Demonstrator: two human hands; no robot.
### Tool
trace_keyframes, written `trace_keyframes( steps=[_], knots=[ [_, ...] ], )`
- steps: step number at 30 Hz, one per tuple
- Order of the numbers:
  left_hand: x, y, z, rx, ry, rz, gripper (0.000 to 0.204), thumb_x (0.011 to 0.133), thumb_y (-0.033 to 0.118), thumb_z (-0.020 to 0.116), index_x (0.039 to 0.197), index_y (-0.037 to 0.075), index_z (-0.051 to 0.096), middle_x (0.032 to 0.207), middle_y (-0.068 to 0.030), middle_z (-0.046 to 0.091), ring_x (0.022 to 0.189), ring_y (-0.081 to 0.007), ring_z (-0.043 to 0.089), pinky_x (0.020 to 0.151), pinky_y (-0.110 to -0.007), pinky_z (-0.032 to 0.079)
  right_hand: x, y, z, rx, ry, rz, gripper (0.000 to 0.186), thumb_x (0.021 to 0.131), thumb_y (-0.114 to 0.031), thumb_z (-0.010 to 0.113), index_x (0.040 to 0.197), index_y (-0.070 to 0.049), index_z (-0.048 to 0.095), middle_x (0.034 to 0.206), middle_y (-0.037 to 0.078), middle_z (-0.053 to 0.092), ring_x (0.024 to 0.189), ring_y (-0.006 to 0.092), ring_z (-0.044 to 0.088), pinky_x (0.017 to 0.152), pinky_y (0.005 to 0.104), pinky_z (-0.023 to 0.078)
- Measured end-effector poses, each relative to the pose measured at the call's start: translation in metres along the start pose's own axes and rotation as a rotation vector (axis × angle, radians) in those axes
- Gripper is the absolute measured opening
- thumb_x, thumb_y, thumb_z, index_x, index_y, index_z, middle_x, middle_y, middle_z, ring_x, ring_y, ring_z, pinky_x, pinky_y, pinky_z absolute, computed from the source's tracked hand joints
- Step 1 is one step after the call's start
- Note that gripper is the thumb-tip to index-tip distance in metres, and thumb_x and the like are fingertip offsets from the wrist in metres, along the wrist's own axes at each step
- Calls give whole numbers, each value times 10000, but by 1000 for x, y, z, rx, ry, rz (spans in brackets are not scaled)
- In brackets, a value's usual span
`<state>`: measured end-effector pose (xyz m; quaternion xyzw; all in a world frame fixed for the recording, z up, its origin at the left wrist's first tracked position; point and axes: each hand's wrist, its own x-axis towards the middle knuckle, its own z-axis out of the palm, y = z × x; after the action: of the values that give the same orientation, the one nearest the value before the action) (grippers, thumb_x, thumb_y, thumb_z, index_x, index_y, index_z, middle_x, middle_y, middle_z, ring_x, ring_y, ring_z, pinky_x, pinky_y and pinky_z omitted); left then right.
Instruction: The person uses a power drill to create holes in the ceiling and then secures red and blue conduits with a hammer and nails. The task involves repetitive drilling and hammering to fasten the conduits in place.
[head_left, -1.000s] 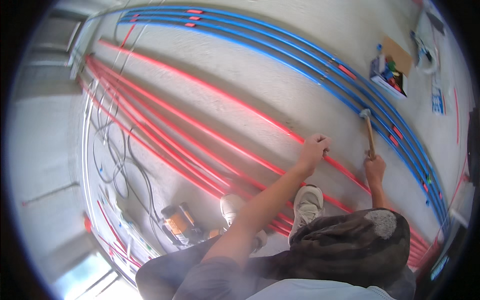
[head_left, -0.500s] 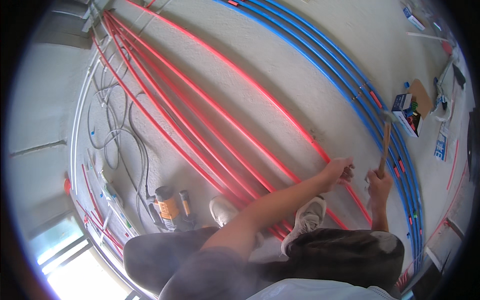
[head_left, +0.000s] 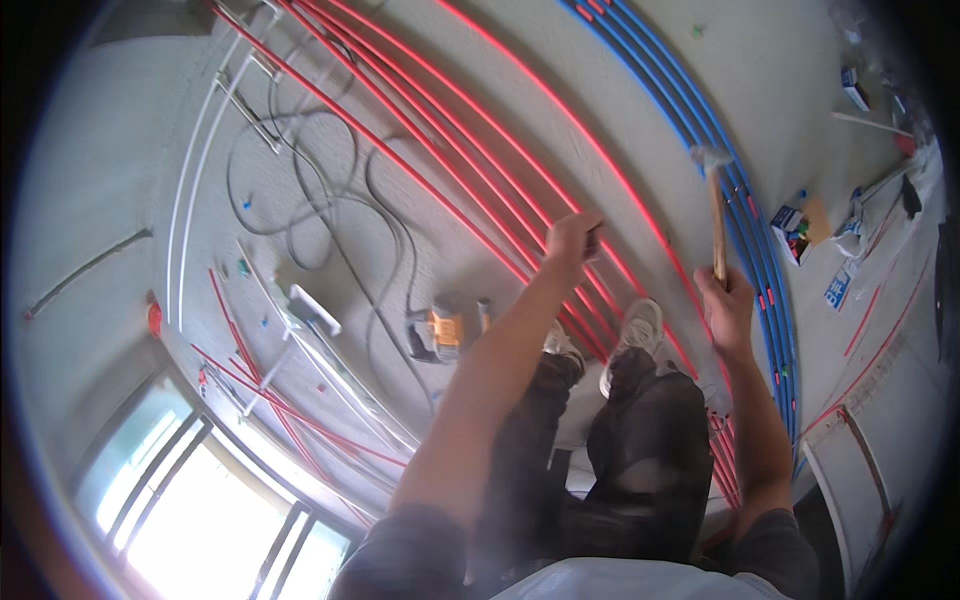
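My right hand (head_left: 727, 303) is wrapped round the wooden handle of a hammer (head_left: 718, 225), held upright with its metal head at the far end, in front of the blue pipes (head_left: 722, 150). Farther left, my left hand (head_left: 573, 238) is above the group of red pipes (head_left: 470, 160), its fingers curled closed. What it holds, if anything, is hidden, and contact with a pipe cannot be told. A single red pipe (head_left: 612, 165) runs between the two hands. My shoes (head_left: 638, 328) stand at the near part of the red pipes.
An orange and black power tool (head_left: 443, 328) lies on the floor at left, near a looped grey cable (head_left: 385, 215). White pipes (head_left: 190, 215) run by the left wall. An opened box (head_left: 793, 232) of small parts stands right of the blue pipes. A bright window (head_left: 200, 505) is at lower left.
My view has shifted and more of my legs and arms shows. My left hand has moved left, from the single red pipe to over the red group. The hammer stays in my right hand.
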<state>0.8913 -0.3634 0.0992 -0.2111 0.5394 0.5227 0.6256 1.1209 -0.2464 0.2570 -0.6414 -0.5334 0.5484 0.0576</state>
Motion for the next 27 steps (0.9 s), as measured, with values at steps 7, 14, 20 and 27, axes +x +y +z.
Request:
trace_keyframes(
  steps=[7, 14, 20, 27],
  knots=[
    [-31, 170, -156, 31, 264, 34, 213, 980, 240, 730, 1097, 65, 761, 839, -59, 680, 732, -190, 647, 670, -331, 539, -6, -53, 19, -223, 61, 64, 334, 944, -307, 752, 908, 9, 652, 726, 25, 576, 696, 150, 551, 654, 385, 459],
    [66, 332, -179, 232, 171, 104, 199, 1049, 125, 628, 1163, -32, 671, 880, -120, 712, 733, -215, 678, 683, -344, 561, 122, -45, 138, -507, 54, 160, 366, 967, -334, 706, 1161, -25, 676, 934, 228, 714, 901, 408, 709, 806, 509, 539],
    [199, 447, -123, 847, 91, 270, 50, 979, 44, 652, 980, -6, 659, 748, -49, 622, 659, -139, 606, 593, -289, 470, 288, -90, 255, -515, 42, 139, 289, 995, -288, 643, 1199, -83, 650, 1067, 235, 741, 1010, 469, 704, 878, 584, 550],
    [343, 531, -32, 1390, 17, 647, 93, 936, 70, 659, 954, -4, 714, 782, -112, 684, 709, -193, 642, 655, -371, 507, 402, -136, 318, -457, 81, -99, 316, 1002, -283, 675, 1249, -87, 648, 1050, 237, 725, 995, 462, 698, 863, 572, 549]
  ],
)
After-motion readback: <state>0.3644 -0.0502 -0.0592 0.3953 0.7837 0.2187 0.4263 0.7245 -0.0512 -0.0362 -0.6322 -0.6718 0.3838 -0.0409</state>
